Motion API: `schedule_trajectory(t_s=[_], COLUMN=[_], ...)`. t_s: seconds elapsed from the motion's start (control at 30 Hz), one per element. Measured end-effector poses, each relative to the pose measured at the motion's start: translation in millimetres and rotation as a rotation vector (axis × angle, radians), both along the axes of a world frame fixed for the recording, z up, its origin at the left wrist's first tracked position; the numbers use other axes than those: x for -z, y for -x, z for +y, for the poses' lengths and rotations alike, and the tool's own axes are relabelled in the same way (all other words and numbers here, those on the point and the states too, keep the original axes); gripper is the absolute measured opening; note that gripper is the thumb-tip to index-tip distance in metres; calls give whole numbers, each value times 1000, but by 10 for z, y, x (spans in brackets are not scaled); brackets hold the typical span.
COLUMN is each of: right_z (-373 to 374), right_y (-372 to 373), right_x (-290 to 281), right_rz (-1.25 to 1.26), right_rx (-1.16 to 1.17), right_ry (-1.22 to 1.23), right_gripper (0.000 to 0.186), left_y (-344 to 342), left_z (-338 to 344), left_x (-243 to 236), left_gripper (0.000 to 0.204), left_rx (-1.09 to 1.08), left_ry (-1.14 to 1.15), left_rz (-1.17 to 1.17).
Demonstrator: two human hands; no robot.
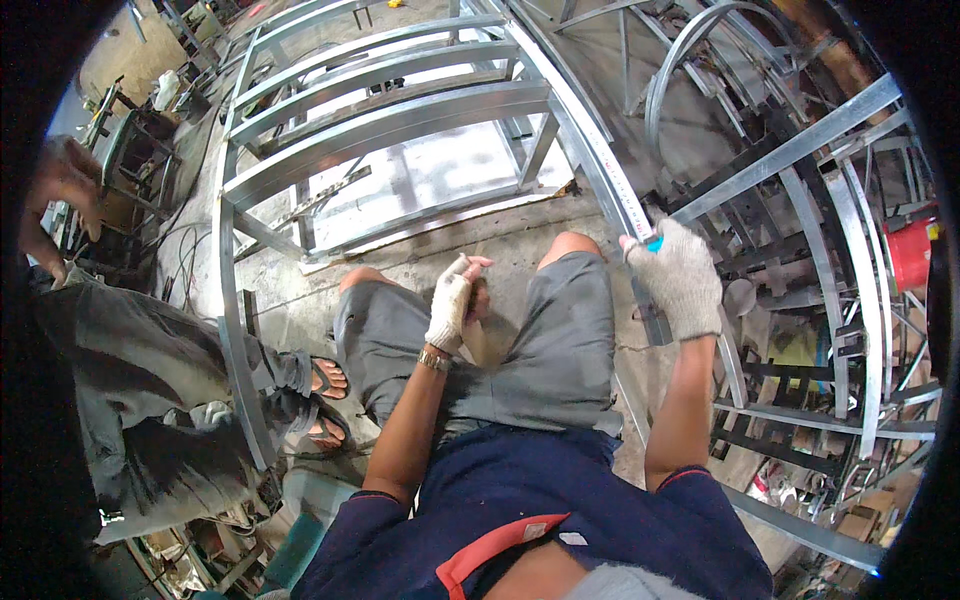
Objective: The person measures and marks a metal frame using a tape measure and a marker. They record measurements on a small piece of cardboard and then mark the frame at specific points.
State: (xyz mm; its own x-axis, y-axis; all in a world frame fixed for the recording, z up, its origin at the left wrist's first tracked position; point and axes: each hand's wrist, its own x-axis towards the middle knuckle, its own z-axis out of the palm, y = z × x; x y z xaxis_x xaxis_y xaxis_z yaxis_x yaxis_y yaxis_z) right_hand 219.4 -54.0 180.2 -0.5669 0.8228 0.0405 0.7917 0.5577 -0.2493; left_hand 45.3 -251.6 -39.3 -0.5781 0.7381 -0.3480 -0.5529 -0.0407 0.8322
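Note:
My left hand (452, 305), in a cream fingerless glove, is raised between my knees with its fingers curled; what they hold, if anything, is hidden. My right hand (680, 280), gloved likewise, grips a small cyan tape measure (655, 243) at the right rail (583, 136) of a silvery metal frame, beside a narrow white strip with markings (625, 200). The frame, with several crossbars (385, 135), stands in front of me above a white sheet (420, 185) on the concrete floor.
A person (150, 390) in grey trousers and flip-flops stands close at my left, a hand (65, 200) near the waist. Curved and straight metal pieces (850, 290) crowd my right, near a red container (908, 255). Cables (185, 260) and equipment (125, 170) lie at the back left.

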Motion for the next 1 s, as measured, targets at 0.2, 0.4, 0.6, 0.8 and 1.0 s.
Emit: schedule_trajectory(t_s=[0.2, 0.4, 0.6, 0.8, 1.0], right_z=[-260, -421, -458, -468, -501], right_y=[-444, -910, -983, -978, -930], right_x=[-87, 40, 174, 132, 126], right_rz=[-103, -40, -83, 25, -24], right_rx=[31, -116, -21, -9, 63], right_ry=[47, -71, 2, 71, 51], right_gripper=[46, 47, 53, 62, 70], left_y=[-669, -1153, -1338, -1341, -1377], left_z=[495, 1129, 1226, 1245, 1297], left_x=[-816, -1174, -1122, -1086, -1020], left_gripper=[26, 30, 28, 29, 33], left_rx=[324, 418, 350, 358, 304], left_ry=[-187, -197, -167, -106, -130], left_rz=[75, 192, 65, 166, 138])
